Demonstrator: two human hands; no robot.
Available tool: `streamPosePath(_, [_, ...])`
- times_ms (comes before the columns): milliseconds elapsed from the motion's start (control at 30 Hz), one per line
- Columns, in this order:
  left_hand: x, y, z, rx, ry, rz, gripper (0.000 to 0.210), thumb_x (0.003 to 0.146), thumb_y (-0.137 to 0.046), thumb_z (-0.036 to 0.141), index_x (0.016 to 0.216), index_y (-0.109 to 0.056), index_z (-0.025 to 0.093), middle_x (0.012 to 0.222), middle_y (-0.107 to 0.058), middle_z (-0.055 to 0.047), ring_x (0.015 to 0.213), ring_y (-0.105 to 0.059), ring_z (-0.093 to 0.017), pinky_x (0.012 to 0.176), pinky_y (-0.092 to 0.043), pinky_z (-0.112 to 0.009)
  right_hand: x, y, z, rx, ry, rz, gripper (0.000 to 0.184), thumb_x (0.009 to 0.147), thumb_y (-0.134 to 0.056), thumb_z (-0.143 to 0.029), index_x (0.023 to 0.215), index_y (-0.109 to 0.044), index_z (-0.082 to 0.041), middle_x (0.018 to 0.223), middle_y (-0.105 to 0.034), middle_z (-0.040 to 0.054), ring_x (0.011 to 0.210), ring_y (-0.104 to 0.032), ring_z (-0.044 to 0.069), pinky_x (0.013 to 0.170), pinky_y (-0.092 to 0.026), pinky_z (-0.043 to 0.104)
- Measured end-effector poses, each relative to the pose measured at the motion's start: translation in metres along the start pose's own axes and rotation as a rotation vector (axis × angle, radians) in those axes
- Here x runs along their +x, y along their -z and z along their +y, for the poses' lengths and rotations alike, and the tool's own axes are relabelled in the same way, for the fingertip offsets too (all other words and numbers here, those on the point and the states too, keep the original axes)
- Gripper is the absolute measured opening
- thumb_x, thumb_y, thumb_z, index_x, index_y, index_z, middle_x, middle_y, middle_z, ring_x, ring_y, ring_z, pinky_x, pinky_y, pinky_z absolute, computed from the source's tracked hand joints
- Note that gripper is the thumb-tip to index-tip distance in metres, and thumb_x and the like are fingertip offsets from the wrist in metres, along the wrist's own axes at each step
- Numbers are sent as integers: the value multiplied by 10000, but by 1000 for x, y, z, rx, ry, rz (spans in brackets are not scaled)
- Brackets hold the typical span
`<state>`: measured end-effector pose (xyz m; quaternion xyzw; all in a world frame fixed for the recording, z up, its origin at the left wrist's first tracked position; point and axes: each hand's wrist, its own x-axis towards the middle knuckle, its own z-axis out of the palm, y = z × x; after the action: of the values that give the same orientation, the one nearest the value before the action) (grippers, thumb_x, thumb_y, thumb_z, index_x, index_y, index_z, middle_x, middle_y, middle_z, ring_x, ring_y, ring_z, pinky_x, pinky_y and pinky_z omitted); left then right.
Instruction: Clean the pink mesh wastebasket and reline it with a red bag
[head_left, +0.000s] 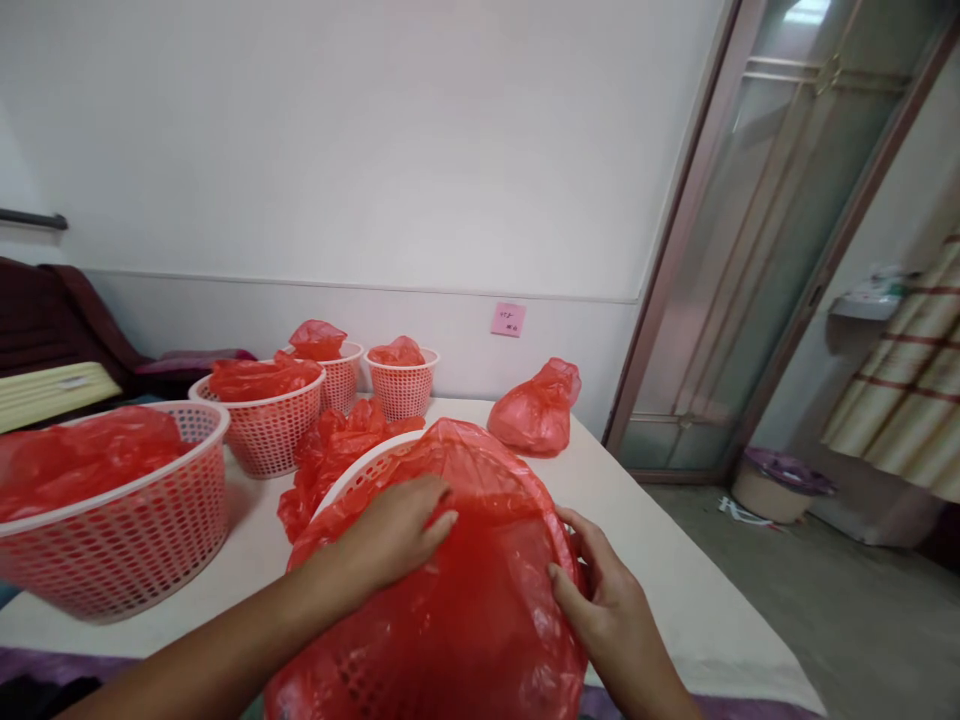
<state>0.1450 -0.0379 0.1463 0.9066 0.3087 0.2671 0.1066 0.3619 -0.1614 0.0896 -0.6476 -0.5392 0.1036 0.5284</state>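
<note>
A red plastic bag [480, 600] lines a basket tilted towards me at the table's front, spread over much of the rim. Bare white basket rim [367, 462] shows at the upper left. My right hand [607, 600] grips the bag at the right edge of the rim, thumb inside and fingers outside. Over the basket's mouth is my left hand [401, 530], its thumb apart from the fingers and nothing seen between them. Its fingertips are close to the red film; whether they touch it I cannot tell. Crumpled red bags [337, 450] lie just behind the basket.
On the left stand a large pink basket [142, 530], a second basket [270, 430] and two smaller ones [401, 385] at the back, all holding red bags. A bunched red bag [536, 410] sits at the back right of the white table [705, 580]. A bin [780, 485] stands on the floor.
</note>
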Motion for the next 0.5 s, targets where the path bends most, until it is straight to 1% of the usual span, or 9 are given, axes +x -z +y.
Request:
streamPosePath(67, [-1,15,-6,73,-38,122,228,905,-452,260,1075,-567,161,1017,-631,-92,961,-603,-223,866,-496,-401,0,1,0,-14,8,-14,461,772,-526,-315,1230,-539,-260,1212,-651,47,1089,-623,221,943,-476,345])
streamPosePath(133, [-1,24,-10,140,-95,257,292,926,-424,241,1188,-498,134,1132,-565,-118,1091,-538,-222,962,-457,-412,1,1,-1,-12,14,-13,444,781,-512,-311,1219,-553,-253,1198,-662,51,1089,-625,222,933,-481,339])
streamPosePath(200, [3,28,-11,164,-113,318,351,928,-437,245,1258,-444,127,1194,-524,-130,1147,-501,-225,1002,-436,-419,1,0,-3,-10,32,-23,417,785,-503,-315,1189,-579,-245,1175,-674,58,1077,-631,227,912,-491,338])
streamPosePath(267, [8,27,-9,167,-97,311,387,925,-457,268,1284,-426,127,1201,-519,-132,1137,-499,-233,1003,-438,-432,2,-1,-5,-20,56,-33,397,789,-497,-320,1165,-600,-241,1160,-680,63,1063,-634,231,904,-493,342])
streamPosePath(400, [21,26,-2,186,-79,254,391,926,-465,311,1270,-461,126,1117,-537,-121,1060,-517,-247,948,-464,-447,0,-1,-7,-52,84,-19,393,781,-501,-307,1151,-615,-240,1140,-687,54,1034,-640,229,894,-494,336])
streamPosePath(500, [32,32,2,208,-60,245,433,900,-509,362,1266,-476,132,1093,-536,-123,1029,-520,-266,905,-470,-468,-1,0,-7,-65,85,-36,403,784,-502,-308,1168,-603,-242,1144,-688,52,1023,-648,224,875,-507,325])
